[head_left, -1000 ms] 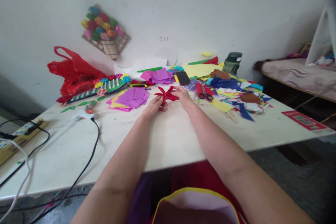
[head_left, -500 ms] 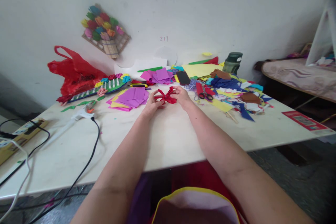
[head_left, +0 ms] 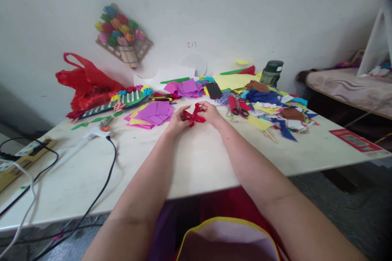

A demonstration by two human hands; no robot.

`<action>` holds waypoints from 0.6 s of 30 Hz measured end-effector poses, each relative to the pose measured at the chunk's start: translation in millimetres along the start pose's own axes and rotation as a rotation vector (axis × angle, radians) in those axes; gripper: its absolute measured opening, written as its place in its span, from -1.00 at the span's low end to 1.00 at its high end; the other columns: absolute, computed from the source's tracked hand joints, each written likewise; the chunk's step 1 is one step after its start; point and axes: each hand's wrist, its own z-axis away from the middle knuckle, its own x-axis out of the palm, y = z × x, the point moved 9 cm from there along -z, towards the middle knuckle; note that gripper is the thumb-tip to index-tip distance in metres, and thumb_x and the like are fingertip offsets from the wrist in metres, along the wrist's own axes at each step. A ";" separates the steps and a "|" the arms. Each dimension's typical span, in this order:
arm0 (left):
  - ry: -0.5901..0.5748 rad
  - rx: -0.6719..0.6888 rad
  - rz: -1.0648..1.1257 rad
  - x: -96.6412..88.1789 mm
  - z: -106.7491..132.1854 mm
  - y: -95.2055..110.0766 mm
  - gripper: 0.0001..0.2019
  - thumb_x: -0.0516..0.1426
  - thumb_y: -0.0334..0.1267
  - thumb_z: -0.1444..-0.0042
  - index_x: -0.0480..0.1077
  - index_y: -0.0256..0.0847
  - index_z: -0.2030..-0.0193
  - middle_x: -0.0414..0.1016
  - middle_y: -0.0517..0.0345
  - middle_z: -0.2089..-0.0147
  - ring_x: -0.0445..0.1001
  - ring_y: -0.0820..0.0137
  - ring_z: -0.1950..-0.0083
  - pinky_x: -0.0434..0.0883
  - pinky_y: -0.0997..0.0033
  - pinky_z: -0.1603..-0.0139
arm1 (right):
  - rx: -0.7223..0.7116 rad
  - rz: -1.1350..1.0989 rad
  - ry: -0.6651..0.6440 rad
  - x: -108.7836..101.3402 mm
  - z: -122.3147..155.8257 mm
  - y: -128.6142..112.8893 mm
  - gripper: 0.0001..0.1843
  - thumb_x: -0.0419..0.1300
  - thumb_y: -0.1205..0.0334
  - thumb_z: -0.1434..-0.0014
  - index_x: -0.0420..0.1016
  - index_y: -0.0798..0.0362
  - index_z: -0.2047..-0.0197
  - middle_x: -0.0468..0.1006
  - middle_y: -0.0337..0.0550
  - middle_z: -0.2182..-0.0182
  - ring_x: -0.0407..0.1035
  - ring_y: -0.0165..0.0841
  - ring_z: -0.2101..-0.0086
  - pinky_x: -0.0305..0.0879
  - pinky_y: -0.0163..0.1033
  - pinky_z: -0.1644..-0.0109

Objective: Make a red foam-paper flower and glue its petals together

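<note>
Between my two hands, just above the white table (head_left: pixel 202 163), is a red crepe-paper bow or flower (head_left: pixel 196 116) with several spread petals. My left hand (head_left: pixel 178 120) pinches its left side, thumb toward me and fingers behind. Its right side is gripped by my right hand (head_left: pixel 210 112), fingertips closed on the paper. The far fingertips are partly hidden by the red paper. Left of my left hand lies a stack of purple, pink and yellow paper sheets (head_left: pixel 156 113). Black-handled scissors (head_left: pixel 238 109) rest to the right of my right hand.
A glue gun (head_left: pixel 99 130) with a black cord lies at left, near a power strip (head_left: pixel 27 159). Paper scraps (head_left: pixel 275 108) heap at right beside a dark green bottle (head_left: pixel 271 73). A phone (head_left: pixel 213 90), a yellow cutter (head_left: pixel 161 99) and a red bag (head_left: pixel 88 81) are further back.
The red paper piece has turned and its petals have changed shape, one now pointing up. My right hand has dropped slightly; my left hand has shifted a little around the paper.
</note>
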 end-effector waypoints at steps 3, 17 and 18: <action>0.007 -0.042 -0.002 2.0 0.9 -2.8 -0.38 0.40 -0.23 0.25 0.40 -0.27 -0.02 0.52 0.16 0.39 0.49 0.41 0.38 0.44 0.37 0.26 | -0.014 0.000 0.023 -1.5 0.4 -2.6 -0.59 0.20 0.42 0.16 0.41 0.04 0.15 0.54 -0.28 0.38 0.43 -0.39 0.37 0.41 -0.14 0.10; 0.306 -0.048 0.014 -21.5 2.7 0.4 -0.57 0.40 -0.33 0.27 0.40 -0.22 0.21 0.53 0.15 0.41 0.52 0.35 0.33 0.44 0.31 0.18 | 0.032 0.445 0.300 -37.1 5.1 -9.5 -0.59 0.15 -0.08 -0.06 0.38 0.03 0.65 0.52 -0.21 0.58 0.40 -0.34 0.40 0.29 -0.23 0.18; 0.312 -0.048 0.009 -22.2 2.6 0.2 -0.57 0.40 -0.33 0.28 0.40 -0.22 0.21 0.53 0.15 0.40 0.52 0.36 0.33 0.44 0.31 0.18 | 0.043 0.445 0.282 -34.9 5.0 -8.3 -0.58 0.16 -0.09 -0.05 0.38 0.03 0.65 0.51 -0.21 0.61 0.38 -0.35 0.44 0.28 -0.24 0.22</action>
